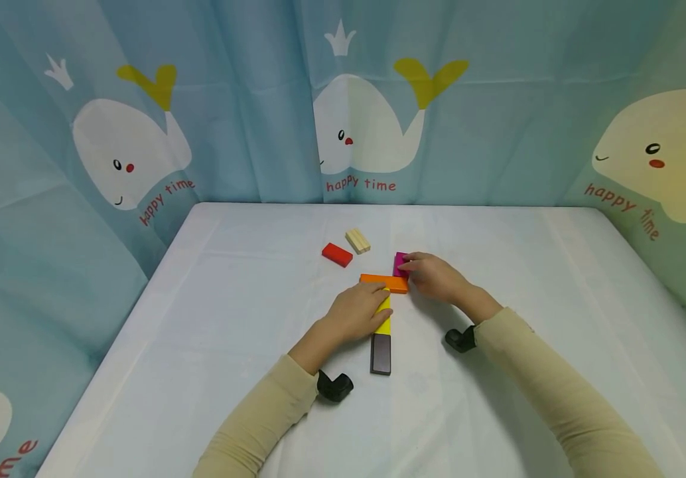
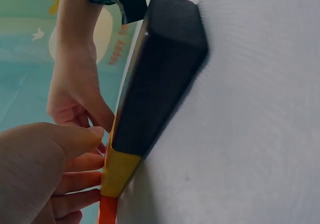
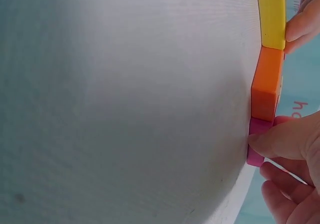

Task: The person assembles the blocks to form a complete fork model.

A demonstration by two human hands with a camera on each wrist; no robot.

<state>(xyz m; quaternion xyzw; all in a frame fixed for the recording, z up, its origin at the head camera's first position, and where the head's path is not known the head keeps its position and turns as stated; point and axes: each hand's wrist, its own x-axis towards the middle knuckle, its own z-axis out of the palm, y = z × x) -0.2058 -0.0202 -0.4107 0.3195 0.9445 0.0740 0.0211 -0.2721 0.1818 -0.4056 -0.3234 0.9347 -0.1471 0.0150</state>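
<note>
A yellow block (image 1: 384, 321) lies on the white table, end to end with a dark brown block (image 1: 381, 355). Across its far end lies an orange block (image 1: 393, 284), so the three form a T. My left hand (image 1: 351, 311) rests over the yellow block, its fingertips touching the top near the orange one. At the orange block's right end stands a magenta block (image 1: 399, 264), which my right hand (image 1: 435, 275) pinches. The right wrist view shows the thumb on the near side of this magenta block (image 3: 255, 156), against the orange block.
Farther back lie a red block (image 1: 337, 255) and a few pale wooden blocks (image 1: 357, 241) side by side. A blue curtain (image 1: 247, 133) printed with whales hangs behind the table (image 1: 211, 279). Black wrist devices (image 1: 335, 387) protrude near both sleeves.
</note>
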